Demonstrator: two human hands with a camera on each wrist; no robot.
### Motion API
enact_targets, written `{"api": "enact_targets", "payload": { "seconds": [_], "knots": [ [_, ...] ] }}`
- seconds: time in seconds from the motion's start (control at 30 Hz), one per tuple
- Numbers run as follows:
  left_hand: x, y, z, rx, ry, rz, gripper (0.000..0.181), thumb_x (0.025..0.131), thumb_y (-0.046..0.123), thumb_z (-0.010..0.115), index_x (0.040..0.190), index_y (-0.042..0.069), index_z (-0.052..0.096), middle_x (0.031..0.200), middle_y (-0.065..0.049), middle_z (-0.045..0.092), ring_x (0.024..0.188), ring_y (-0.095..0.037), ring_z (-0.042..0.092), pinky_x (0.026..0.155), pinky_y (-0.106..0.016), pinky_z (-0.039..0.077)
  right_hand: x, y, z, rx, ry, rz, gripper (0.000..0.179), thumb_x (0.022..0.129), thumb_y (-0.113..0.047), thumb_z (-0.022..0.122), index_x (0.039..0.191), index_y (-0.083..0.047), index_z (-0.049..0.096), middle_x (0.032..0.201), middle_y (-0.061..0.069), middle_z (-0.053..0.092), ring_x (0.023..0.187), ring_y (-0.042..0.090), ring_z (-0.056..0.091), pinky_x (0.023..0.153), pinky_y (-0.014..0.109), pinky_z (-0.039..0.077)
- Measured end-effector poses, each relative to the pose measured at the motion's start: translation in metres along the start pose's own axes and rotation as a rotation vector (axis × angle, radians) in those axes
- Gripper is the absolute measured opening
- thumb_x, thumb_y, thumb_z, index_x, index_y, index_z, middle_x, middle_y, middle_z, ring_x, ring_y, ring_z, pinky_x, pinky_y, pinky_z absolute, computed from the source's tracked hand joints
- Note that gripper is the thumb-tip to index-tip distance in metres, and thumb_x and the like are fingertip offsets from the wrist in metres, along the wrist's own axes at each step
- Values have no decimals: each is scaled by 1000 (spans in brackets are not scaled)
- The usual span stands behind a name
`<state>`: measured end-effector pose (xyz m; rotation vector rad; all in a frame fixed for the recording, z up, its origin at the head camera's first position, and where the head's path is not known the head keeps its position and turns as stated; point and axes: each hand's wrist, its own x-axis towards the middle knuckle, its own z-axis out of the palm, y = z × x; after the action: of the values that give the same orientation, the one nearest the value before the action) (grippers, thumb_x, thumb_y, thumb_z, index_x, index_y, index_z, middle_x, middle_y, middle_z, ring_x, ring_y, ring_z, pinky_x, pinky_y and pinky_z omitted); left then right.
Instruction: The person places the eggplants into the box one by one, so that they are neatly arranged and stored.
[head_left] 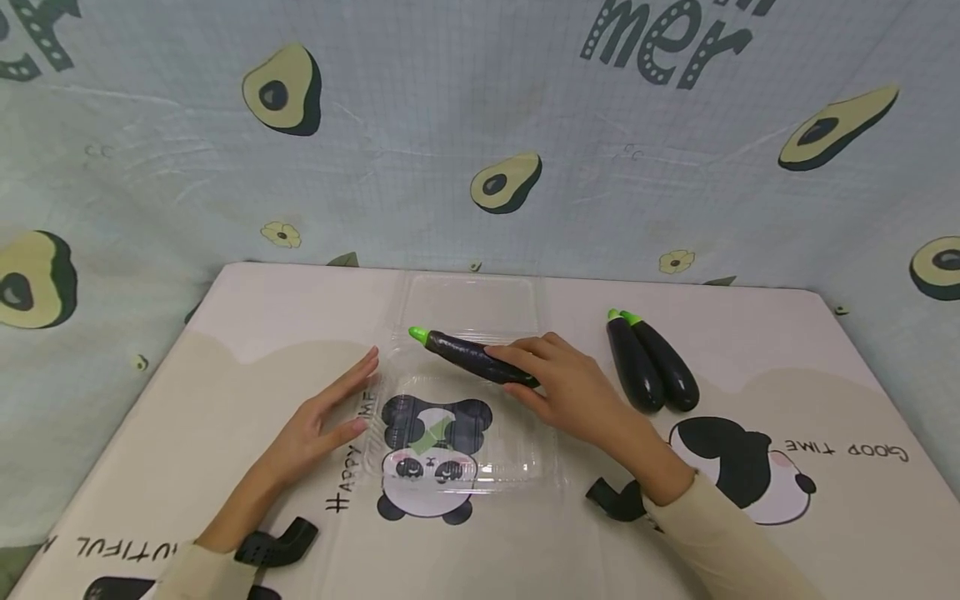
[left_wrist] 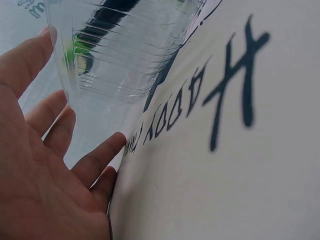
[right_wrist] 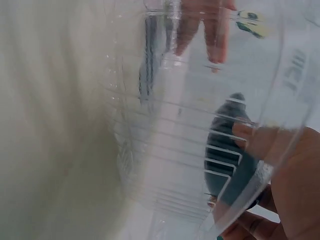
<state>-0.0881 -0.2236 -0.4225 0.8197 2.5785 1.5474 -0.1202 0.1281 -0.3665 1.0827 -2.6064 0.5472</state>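
My right hand (head_left: 573, 383) holds a dark eggplant (head_left: 468, 357) with a bright green stem over a clear plastic box (head_left: 517, 458). In the right wrist view, the fingers (right_wrist: 270, 142) curl about the eggplant (right_wrist: 225, 150), seen through the box's ribbed wall. The box's lid (head_left: 472, 302) lies folded back on the far side. Along the box's left edge, my left hand (head_left: 318, 429) has its fingers spread. Fingertips of the left hand (left_wrist: 55, 135) meet or nearly meet the clear rim in the left wrist view; contact is hard to tell.
Two more eggplants (head_left: 652, 362) lie side by side on the table to the right of the box. The table (head_left: 247, 417) carries printed pandas and lettering. Behind its far edge hangs a cloth (head_left: 420, 108) with avocado prints. Black wrist mounts (head_left: 277, 542) sit on both wrists.
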Motion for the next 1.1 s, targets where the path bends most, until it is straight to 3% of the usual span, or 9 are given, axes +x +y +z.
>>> {"api": "enact_targets", "payload": {
  "seconds": [0.4, 0.63, 0.9, 1.1],
  "knots": [
    [1, 3, 0, 10, 19, -1, 68, 87, 5, 63, 149, 11, 36, 157, 3, 24, 134, -16, 39, 110, -21, 16, 4, -1, 10, -3, -29, -74, 47, 87, -24, 72, 132, -24, 59, 116, 0, 62, 98, 17, 54, 70, 30, 51],
    [2, 0, 0, 0, 4, -40, 68, 88, 7, 63, 149, 12, 34, 157, 5, 22, 135, -12, 36, 110, -58, 15, 6, -2, 12, -15, -38, -86, 46, 86, -23, 73, 131, -23, 60, 115, 2, 62, 98, 19, 54, 70, 32, 52],
    [2, 0, -1, -5, 5, -25, 70, 87, 5, 63, 150, 13, 34, 157, 6, 22, 135, -12, 36, 113, -36, 15, 10, -7, 13, -69, -88, -85, 47, 83, -22, 75, 128, -23, 63, 114, 1, 62, 96, 19, 54, 72, 31, 51],
    [2, 2, 0, -10, 13, -29, 69, 86, 5, 64, 149, 12, 35, 157, 6, 23, 135, -9, 36, 112, -49, 15, 13, -11, 16, -99, -121, -89, 44, 84, -21, 74, 127, -22, 64, 112, 3, 61, 95, 21, 55, 74, 32, 51]
  ]
}}
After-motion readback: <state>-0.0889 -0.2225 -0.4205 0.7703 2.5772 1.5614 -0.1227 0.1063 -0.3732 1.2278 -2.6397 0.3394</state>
